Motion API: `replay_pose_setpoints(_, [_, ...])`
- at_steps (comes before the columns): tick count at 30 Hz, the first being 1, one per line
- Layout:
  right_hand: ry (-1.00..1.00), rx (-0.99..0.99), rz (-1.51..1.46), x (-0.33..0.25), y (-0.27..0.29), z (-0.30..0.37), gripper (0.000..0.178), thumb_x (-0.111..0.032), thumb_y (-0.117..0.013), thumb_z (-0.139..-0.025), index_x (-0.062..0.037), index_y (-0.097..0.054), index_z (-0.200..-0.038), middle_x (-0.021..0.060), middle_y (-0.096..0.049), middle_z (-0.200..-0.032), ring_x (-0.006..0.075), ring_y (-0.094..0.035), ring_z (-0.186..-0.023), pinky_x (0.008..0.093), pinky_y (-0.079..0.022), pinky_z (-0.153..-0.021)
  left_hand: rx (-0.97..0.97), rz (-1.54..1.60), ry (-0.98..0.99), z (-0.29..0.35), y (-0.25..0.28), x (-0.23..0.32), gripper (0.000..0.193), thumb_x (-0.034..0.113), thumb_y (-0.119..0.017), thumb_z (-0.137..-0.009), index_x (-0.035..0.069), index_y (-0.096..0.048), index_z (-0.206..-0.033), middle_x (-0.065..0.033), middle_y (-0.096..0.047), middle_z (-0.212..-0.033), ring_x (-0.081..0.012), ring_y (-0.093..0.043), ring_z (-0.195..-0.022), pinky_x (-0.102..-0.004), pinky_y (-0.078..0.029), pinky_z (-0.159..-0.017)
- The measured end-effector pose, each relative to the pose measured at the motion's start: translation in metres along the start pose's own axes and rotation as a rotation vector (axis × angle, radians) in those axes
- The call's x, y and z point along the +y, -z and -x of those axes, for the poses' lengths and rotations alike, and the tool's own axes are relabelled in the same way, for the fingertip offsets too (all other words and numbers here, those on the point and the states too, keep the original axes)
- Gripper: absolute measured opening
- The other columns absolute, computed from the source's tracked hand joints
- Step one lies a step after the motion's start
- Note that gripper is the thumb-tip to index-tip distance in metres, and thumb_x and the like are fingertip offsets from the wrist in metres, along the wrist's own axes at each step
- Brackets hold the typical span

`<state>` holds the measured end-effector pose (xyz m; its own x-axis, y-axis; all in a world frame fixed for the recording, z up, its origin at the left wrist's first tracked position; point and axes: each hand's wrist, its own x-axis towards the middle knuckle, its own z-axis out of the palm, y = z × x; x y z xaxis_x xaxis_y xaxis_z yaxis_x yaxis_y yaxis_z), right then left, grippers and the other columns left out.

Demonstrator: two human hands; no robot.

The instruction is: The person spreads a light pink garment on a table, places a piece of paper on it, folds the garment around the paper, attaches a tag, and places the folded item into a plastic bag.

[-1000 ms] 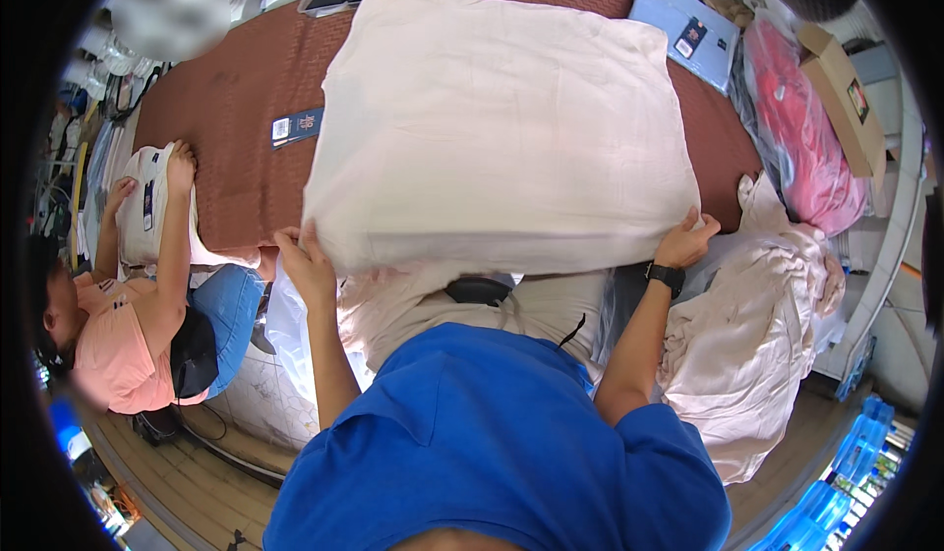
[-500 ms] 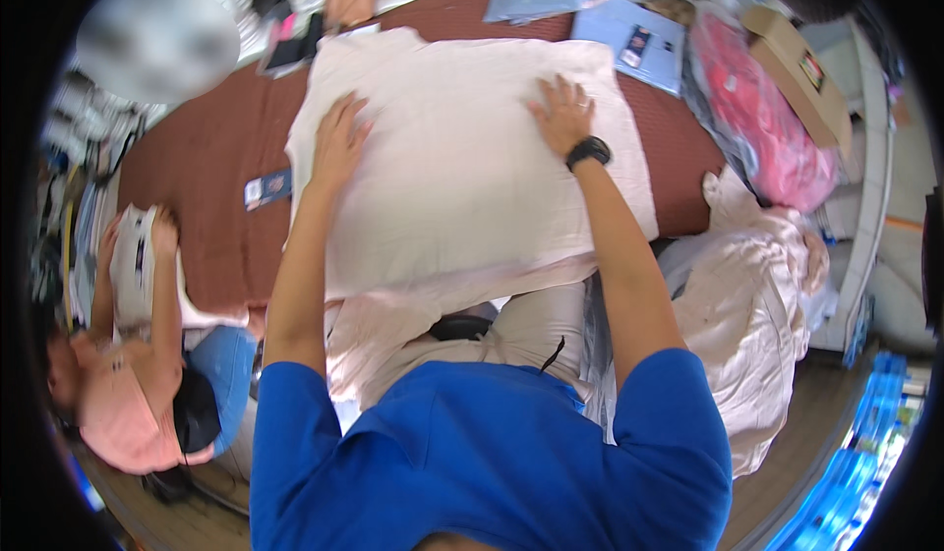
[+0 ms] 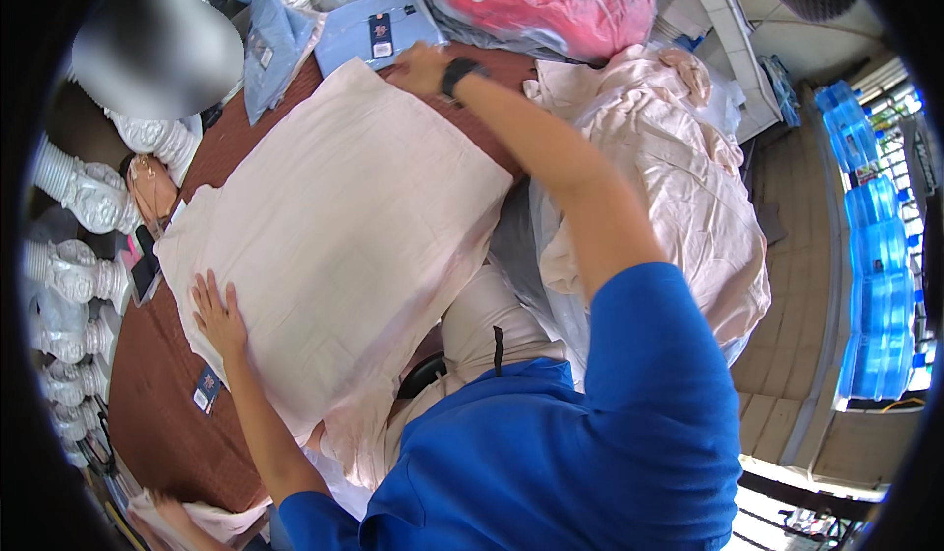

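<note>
on the brown worktop (image 3: 157, 379), the cloth (image 3: 339, 232) lies under the left hand (image 3: 221, 323), fingers apart, its long axis running from them toward the right hand (image 3: 423, 67), whose fingers, beside the cloth's edge, are too blurred to tell if closed

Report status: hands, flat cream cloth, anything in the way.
Left hand spread open on the cream cloth. Right hand near its far corner, grip unclear. Cloth on brown textured table cover. Possible obstruction: folded blue garment by right hand.
</note>
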<state>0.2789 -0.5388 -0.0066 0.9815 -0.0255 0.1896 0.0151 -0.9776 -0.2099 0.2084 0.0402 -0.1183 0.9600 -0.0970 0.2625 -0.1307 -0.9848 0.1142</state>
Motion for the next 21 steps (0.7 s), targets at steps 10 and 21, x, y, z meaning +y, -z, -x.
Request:
replay_pose_setpoints(10, [-0.841,0.248,0.555,0.353,0.248,0.243,0.034,-0.021,-0.064,-0.083,-0.0018,-0.070,-0.109,0.0242,-0.068,-0.114,0.0377,-0.065,-0.111,0.0458,-0.053,-0.094,0.000,-0.035,0.007,0.005,0.009,-0.021,0.057,0.051,-0.039,-0.103,0.027,-0.035,-0.155,0.0001,-0.023,-0.165,-0.0251,-0.016,-0.153,-0.0562,-0.011,-0.120])
replay_pose_setpoints(21, [-1.457,0.223,0.312,0.438,0.210,0.380,0.038,-0.029,-0.064,-0.082,-0.0041,-0.073,-0.109,0.0195,-0.068,-0.121,0.0331,-0.065,-0.115,0.0411,-0.051,-0.100,-0.036,-0.042,0.001,0.006,0.014,-0.026,0.055,0.047,-0.040,-0.104,0.025,-0.035,-0.155,-0.0018,-0.024,-0.165,-0.0269,-0.017,-0.153,-0.0577,-0.011,-0.119])
